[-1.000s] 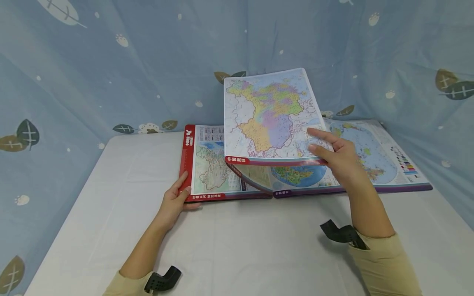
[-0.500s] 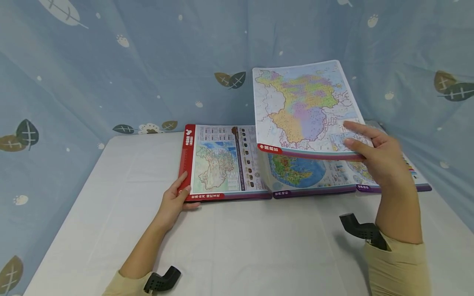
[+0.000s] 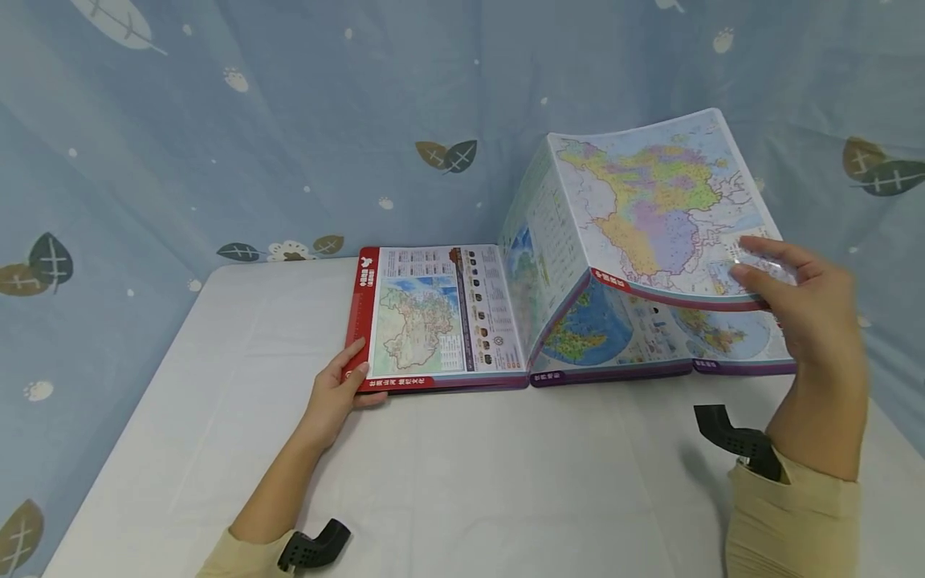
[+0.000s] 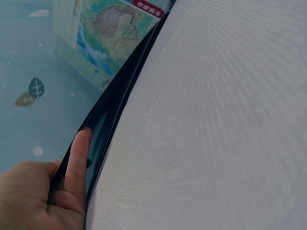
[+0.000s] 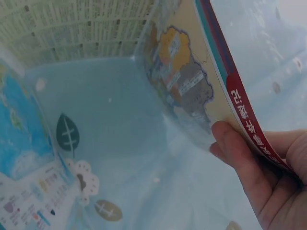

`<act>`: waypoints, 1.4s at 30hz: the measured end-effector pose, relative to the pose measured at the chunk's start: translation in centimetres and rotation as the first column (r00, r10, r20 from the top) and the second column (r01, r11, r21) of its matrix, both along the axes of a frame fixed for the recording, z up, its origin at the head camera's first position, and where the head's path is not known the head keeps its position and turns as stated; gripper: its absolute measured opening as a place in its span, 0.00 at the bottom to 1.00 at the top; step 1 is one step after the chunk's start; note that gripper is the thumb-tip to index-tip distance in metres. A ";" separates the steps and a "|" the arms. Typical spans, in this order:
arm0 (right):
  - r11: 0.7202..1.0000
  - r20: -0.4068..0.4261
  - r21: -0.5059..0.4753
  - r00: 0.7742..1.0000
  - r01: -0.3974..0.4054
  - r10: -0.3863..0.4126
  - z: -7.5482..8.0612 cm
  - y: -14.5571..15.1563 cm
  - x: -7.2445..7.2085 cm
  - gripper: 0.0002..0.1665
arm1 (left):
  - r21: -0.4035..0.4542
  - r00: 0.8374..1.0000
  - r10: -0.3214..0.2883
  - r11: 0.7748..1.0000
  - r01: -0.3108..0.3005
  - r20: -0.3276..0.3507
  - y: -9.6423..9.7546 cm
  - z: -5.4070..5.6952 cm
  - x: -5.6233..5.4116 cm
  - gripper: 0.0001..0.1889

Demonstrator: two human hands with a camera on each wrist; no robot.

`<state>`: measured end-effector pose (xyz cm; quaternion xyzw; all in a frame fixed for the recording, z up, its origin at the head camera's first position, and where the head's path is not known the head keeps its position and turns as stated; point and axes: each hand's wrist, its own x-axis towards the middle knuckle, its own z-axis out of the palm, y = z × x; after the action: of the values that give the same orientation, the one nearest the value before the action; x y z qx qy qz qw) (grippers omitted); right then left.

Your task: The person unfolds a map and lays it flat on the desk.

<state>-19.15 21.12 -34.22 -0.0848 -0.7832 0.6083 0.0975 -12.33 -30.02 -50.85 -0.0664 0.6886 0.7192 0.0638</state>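
A glossy folding map (image 3: 491, 313) stretches across the white table, its red-bordered left panel lying flat. My left hand (image 3: 334, 401) grips that panel's lower left edge, thumb on top and fingers beneath. In the left wrist view, fingers (image 4: 79, 163) reach under the dark underside. My right hand (image 3: 820, 313) pinches the right edge of a raised panel (image 3: 643, 209) printed with a colourful map of China. That panel stands tilted above the table, joined by a slanting fold to the left panel. Below it, world map panels (image 3: 600, 337) with purple borders are partly hidden.
A white cloth covers the table (image 3: 433, 482). Behind it hangs a blue curtain (image 3: 325, 120) with leaf and paw prints. Black camera mounts (image 3: 314, 546) sit at both wrists, against beige sleeves (image 3: 795, 514).
My right hand has moved right, drawing the raised panel with it, so the folded panel behind it now shows. The left panel is fully uncovered. My left hand stays in place.
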 end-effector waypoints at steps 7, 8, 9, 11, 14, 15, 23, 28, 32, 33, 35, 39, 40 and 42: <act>0.974 -0.046 -0.187 0.990 0.124 -0.135 -0.7 1.5 -0.9 0.32 | -0.004 1.000 0.007 1.000 -0.007 0.002 0.1 -0.1 0.0 0.29; 0.963 -0.052 -0.223 0.985 0.151 -0.167 -0.8 1.9 -0.9 0.32 | -0.008 1.000 0.007 1.000 -0.007 0.002 0.2 -0.1 0.0 0.29; 0.946 -0.066 -0.275 0.978 0.173 -0.198 -0.9 2.3 -0.9 0.31 | -0.012 1.000 0.009 1.000 -0.009 0.002 0.2 -0.2 0.0 0.29; 0.904 -0.067 -0.361 0.961 0.229 -0.270 -1.2 3.1 -0.9 0.29 | -0.019 1.000 0.012 1.000 -0.012 0.002 0.3 -0.2 0.0 0.29; 0.854 -0.028 -0.418 0.935 0.310 -0.353 -1.6 4.3 -0.9 0.28 | -0.026 1.000 0.016 1.000 -0.016 0.003 0.3 -0.2 0.0 0.29; 0.845 -0.013 -0.423 0.930 0.328 -0.368 -1.8 4.6 -1.0 0.27 | -0.025 1.000 0.018 1.000 -0.018 0.001 0.4 -0.2 0.0 0.29; 0.770 0.017 -0.524 0.908 0.365 -0.419 -4.4 7.2 -2.1 0.23 | -0.017 1.000 0.017 1.000 -0.017 -0.008 0.4 -0.5 0.0 0.30; 0.662 -0.025 -0.634 0.845 0.400 -0.535 -6.6 8.1 -3.2 0.20 | -0.013 1.000 0.024 1.000 -0.024 0.000 0.4 -0.6 0.0 0.30; 0.622 0.036 -0.646 0.832 0.442 -0.553 -8.4 8.8 -3.5 0.18 | -0.016 1.000 0.028 0.999 -0.028 0.006 0.4 -0.7 0.1 0.30; 0.611 0.059 -0.655 0.837 0.444 -0.544 -8.8 9.0 -3.6 0.18 | -0.019 1.000 0.030 0.999 -0.029 0.008 0.3 -0.7 0.1 0.30; 0.592 0.113 -0.660 0.840 0.463 -0.531 -9.7 9.4 -3.7 0.19 | -0.020 0.999 0.032 0.999 -0.032 0.015 0.3 -0.6 0.1 0.30; 0.589 0.225 -0.602 0.822 0.539 -0.522 -11.1 10.0 -3.8 0.23 | -0.032 0.999 0.034 0.999 -0.033 0.021 0.2 -0.5 0.2 0.30; 0.593 0.245 -0.575 0.810 0.563 -0.532 -11.3 10.1 -3.8 0.23 | -0.032 0.999 0.034 0.999 -0.033 0.022 0.2 -0.5 0.2 0.30; 0.611 0.265 -0.515 0.790 0.601 -0.553 -11.8 10.2 -3.8 0.22 | -0.034 0.999 0.034 0.999 -0.033 0.020 0.2 -0.5 0.2 0.30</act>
<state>-22.99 31.33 -46.00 -0.3815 -0.4956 0.7467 0.2263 -12.16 -29.78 -51.30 -0.0865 0.6986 0.7079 0.0577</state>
